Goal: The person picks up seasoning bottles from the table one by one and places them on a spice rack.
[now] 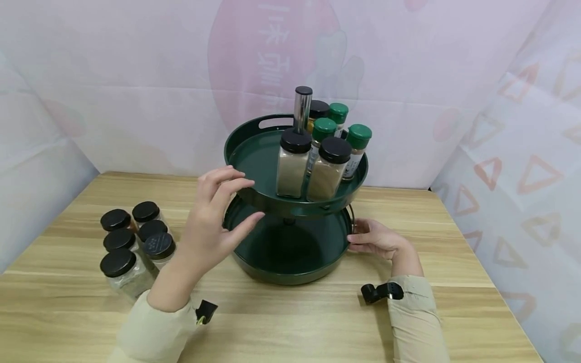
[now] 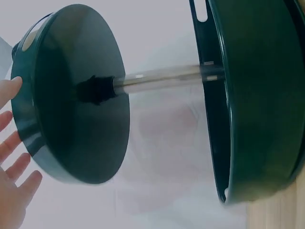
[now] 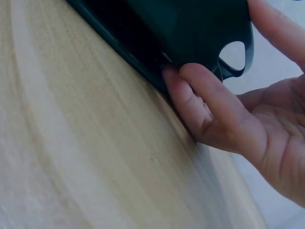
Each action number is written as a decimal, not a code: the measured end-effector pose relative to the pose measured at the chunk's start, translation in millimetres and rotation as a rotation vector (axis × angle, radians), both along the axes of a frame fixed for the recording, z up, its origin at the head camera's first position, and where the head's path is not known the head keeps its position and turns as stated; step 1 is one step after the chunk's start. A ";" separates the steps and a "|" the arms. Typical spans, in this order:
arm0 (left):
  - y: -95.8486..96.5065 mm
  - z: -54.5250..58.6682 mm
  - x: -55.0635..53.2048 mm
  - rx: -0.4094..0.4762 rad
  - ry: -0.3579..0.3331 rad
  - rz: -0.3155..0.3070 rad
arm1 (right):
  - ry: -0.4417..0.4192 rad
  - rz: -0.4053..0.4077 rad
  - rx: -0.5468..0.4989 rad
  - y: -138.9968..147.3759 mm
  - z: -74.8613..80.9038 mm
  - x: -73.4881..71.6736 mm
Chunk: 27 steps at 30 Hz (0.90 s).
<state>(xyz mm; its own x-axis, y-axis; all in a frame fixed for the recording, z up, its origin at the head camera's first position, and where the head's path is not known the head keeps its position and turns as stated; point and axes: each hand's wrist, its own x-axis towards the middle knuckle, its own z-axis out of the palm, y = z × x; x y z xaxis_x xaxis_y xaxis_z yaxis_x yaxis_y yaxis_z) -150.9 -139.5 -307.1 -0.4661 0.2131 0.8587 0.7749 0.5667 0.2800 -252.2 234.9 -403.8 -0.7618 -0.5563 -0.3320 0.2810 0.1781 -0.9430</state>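
Note:
A dark green two-tier round spice rack (image 1: 286, 275) stands on the table, its tiers joined by a metal post (image 2: 162, 78). My left hand (image 1: 213, 217) is at the upper tier's front-left rim, fingers spread and thumb apart, below the rim. In the left wrist view its fingertips (image 2: 12, 140) overlap the upper tier's outer wall. At the lower tier's right side, my right hand (image 1: 374, 239) holds the wall, thumb at the rim and fingers (image 3: 219, 95) low against the outside. Spice jars with black lids (image 1: 290, 171) and green-capped bottles (image 1: 358, 143) stand on the upper tier's right half.
Several black-lidded spice jars (image 1: 129, 275) stand grouped on the wooden table (image 1: 290, 322) at the left. A pale printed cloth (image 1: 150, 101) hangs behind and along the sides. Black camera mounts (image 1: 381, 291) sit on the sleeves.

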 end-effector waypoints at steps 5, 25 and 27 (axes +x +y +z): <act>-20.6 -1.0 10.8 -0.009 -0.014 0.041 | -0.005 0.012 0.002 -2.8 0.3 -1.0; -165.8 -7.6 36.9 0.143 -0.410 0.268 | 0.016 0.007 -0.002 0.7 1.2 -0.4; -182.3 -14.0 34.4 0.141 -0.447 0.276 | 0.015 0.003 -0.001 0.9 1.3 0.5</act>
<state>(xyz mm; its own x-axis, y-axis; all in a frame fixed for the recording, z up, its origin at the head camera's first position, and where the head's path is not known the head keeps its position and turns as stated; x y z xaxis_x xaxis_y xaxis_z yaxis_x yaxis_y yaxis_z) -116.5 -321.8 -321.1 -0.8148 -0.0720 0.5753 0.3904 0.6654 0.6362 -251.7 235.8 -402.5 -0.7650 -0.5586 -0.3205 0.2666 0.1783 -0.9472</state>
